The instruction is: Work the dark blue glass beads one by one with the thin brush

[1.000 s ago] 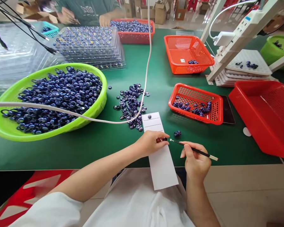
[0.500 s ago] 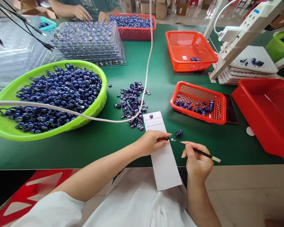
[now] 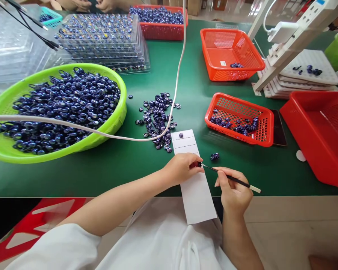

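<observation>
My left hand (image 3: 183, 168) is closed, pinching a small shiny dark-blue round piece (image 3: 199, 164) between thumb and fingertips above a white paper strip (image 3: 198, 198). My right hand (image 3: 236, 191) grips a slim black pen-like tool with a pale rear end (image 3: 238, 180). Its tip meets the pinched piece, and something small and white shows there. Near the strip's far end, between printed lines, lies another dark-blue piece (image 3: 181, 135). A short row of such pieces (image 3: 215, 156) rests right of the strip. Beyond the strip is a loose pile of them (image 3: 157, 116).
A green basin (image 3: 121, 112) heaped with looped dark-blue pieces stands left. Red baskets (image 3: 267, 131) and a red bin (image 3: 312, 150) are on the right. A white cable (image 3: 177, 78) hangs across the middle. Stacked clear trays (image 3: 101, 33) and another person's hands (image 3: 105, 4) are at the back.
The tool's tip has moved left from just beside the pinched piece to touch it. The view has shifted slightly, and the other person's hands have come closer together.
</observation>
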A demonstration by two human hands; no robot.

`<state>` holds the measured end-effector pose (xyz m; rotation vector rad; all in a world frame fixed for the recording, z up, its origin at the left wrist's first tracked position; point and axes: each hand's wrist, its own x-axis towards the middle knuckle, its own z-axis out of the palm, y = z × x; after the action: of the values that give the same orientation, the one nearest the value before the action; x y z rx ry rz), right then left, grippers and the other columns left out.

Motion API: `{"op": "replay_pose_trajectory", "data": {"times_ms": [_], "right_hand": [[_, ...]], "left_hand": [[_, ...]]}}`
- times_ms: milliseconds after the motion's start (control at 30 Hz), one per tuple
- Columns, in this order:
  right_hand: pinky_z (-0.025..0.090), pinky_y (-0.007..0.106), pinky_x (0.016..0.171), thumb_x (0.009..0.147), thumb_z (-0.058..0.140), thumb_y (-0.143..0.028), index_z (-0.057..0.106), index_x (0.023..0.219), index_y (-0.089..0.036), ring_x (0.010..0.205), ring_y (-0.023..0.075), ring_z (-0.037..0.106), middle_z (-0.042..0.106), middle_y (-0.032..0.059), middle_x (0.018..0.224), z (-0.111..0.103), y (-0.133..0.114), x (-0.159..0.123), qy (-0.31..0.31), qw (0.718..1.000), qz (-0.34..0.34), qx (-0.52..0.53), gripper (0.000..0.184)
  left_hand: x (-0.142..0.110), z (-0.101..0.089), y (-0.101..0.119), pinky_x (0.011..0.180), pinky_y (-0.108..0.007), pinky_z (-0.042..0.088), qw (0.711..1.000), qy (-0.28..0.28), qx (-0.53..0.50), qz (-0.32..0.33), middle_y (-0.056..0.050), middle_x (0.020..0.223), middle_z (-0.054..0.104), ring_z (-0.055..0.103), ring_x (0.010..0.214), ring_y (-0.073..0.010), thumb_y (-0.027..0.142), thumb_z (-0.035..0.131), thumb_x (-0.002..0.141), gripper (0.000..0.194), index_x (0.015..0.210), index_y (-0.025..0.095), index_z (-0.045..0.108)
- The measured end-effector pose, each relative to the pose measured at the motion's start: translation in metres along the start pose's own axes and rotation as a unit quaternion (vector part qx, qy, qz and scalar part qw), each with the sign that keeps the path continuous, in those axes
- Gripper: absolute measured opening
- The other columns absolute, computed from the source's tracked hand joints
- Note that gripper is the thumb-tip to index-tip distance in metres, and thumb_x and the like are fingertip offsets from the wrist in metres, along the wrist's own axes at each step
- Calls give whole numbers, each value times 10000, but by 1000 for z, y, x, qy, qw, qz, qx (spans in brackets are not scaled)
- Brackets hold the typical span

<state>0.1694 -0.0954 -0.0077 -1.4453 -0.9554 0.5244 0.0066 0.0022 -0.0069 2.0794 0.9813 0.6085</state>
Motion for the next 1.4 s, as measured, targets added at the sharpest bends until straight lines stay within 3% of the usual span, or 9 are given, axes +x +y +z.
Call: {"op": "replay_pose_trajectory", "data": {"times_ms": [1133,1300,1400], "right_hand": [[506,244,457,875,707,-321,733,904,-184,489,100,587,716,33,830,0,0,1,-33,996,12,-78,143],[529,254,474,872,711,-273,729,911,-197,514,110,608,722,31,845,0,2,0,-28,997,-10,-74,87],[584,289,553,867,708,-217,724,937,-224,651,158,687,741,41,909,-2,5,0,-59,994,-59,-65,72]], "left_hand": [[-1,-1,0,660,-218,515,999,-7,20,26,-6,796,728,666,679,-127,243,793,793,245,1006,156,709],[-1,0,0,658,-218,511,1000,-13,16,20,-2,790,723,663,681,-127,276,779,809,229,998,169,706],[-1,-1,0,650,-214,504,1000,-11,10,17,-6,780,718,661,679,-127,261,778,809,217,988,160,708]]}}
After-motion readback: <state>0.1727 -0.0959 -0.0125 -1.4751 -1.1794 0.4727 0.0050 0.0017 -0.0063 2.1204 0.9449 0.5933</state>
